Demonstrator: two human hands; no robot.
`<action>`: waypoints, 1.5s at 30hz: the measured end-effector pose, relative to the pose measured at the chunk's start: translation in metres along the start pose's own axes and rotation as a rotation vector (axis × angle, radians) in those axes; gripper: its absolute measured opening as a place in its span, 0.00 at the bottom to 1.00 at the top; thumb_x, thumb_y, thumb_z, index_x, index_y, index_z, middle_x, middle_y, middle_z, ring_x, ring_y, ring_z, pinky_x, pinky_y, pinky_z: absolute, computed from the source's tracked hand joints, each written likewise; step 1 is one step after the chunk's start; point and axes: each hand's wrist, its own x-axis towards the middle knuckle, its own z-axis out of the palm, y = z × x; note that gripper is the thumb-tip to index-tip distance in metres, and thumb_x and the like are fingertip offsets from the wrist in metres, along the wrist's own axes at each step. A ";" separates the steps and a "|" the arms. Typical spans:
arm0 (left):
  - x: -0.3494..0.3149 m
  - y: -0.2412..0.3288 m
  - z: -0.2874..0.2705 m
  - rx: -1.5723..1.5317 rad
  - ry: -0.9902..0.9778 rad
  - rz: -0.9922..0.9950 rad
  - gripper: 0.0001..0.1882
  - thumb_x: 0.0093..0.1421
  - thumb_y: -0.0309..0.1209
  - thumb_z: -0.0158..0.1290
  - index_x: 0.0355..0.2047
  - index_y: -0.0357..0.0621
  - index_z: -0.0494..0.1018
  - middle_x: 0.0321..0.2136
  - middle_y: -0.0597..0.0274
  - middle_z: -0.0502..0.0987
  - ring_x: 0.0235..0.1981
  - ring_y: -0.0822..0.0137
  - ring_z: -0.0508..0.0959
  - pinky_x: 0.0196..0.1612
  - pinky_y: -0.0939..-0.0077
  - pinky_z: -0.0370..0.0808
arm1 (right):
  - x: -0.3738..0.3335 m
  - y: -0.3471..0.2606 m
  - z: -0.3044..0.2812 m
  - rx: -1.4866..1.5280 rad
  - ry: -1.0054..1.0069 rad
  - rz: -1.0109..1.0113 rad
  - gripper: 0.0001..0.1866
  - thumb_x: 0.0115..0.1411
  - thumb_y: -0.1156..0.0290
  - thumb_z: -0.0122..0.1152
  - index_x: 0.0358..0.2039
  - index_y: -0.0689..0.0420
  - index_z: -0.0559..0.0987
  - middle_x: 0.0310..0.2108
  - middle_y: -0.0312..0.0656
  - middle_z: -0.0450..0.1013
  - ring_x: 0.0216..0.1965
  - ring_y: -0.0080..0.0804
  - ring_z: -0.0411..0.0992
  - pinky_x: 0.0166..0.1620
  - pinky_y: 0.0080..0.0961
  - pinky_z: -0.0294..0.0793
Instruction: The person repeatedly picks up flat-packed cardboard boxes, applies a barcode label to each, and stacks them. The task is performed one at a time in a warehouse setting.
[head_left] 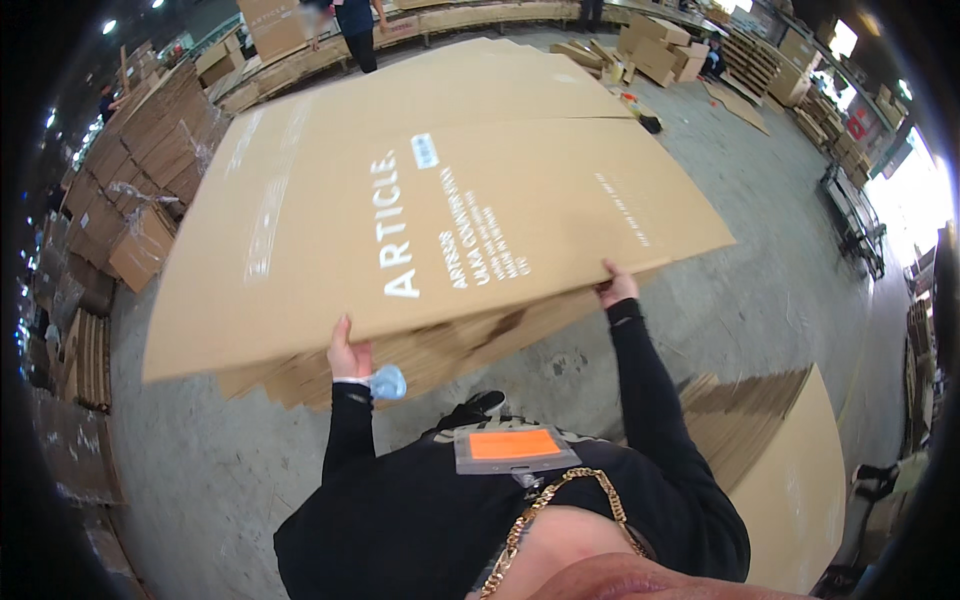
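A large flattened cardboard box (330,230) with white print spreads out in front of me, over a stack of similar flat boxes (470,340) whose edges show beneath it. My left hand (350,352) grips its near edge left of centre, thumb on top and fingers underneath. Farther right along that same edge, my right hand (617,287) holds on in the same way. The near edge appears raised a little off the stack. A light blue crumpled piece (388,382) hangs at my left wrist.
Another pile of flat cardboard (790,480) stands close on my right. Bundled cardboard stacks (140,150) line the left side. A wheeled cart (852,220) stands far right, opened boxes (660,48) lie at the back, and a person (357,30) stands beyond the stack.
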 end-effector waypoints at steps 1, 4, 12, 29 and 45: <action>0.000 0.004 -0.015 0.023 0.051 -0.015 0.18 0.63 0.38 0.55 0.52 0.48 0.71 0.47 0.67 0.78 0.48 0.62 0.77 0.50 0.62 0.76 | 0.018 0.020 0.035 -0.033 -0.004 0.044 0.18 0.57 0.71 0.66 0.47 0.57 0.74 0.38 0.39 0.77 0.41 0.36 0.77 0.34 0.35 0.80; 0.006 0.016 -0.044 -0.125 0.290 -0.168 0.20 0.64 0.46 0.55 0.52 0.54 0.72 0.47 0.67 0.78 0.48 0.62 0.78 0.48 0.60 0.77 | 0.059 0.054 0.127 -0.159 -0.113 0.098 0.20 0.56 0.73 0.68 0.48 0.61 0.72 0.41 0.46 0.76 0.39 0.43 0.77 0.33 0.46 0.80; 0.013 0.011 -0.044 0.117 0.247 -0.485 0.32 0.58 0.63 0.54 0.50 0.52 0.74 0.47 0.58 0.80 0.45 0.58 0.82 0.40 0.59 0.82 | 0.108 0.083 0.150 -0.277 0.026 0.173 0.25 0.55 0.73 0.67 0.51 0.68 0.70 0.46 0.55 0.73 0.42 0.51 0.77 0.38 0.55 0.80; -0.037 -0.227 0.208 1.433 -1.629 -1.290 0.25 0.70 0.49 0.43 0.48 0.37 0.72 0.43 0.50 0.81 0.41 0.61 0.83 0.36 0.69 0.80 | -0.309 0.032 -0.171 -1.110 0.756 -0.165 0.13 0.57 0.59 0.58 0.39 0.52 0.79 0.33 0.49 0.79 0.36 0.51 0.77 0.40 0.45 0.76; -0.602 -0.306 0.183 0.140 -3.201 -0.231 0.16 0.62 0.36 0.56 0.46 0.40 0.77 0.41 0.51 0.82 0.46 0.62 0.81 0.50 0.69 0.75 | -0.682 0.153 -0.201 -0.891 1.986 0.591 0.40 0.60 0.49 0.59 0.68 0.53 0.61 0.70 0.48 0.52 0.72 0.47 0.47 0.71 0.54 0.42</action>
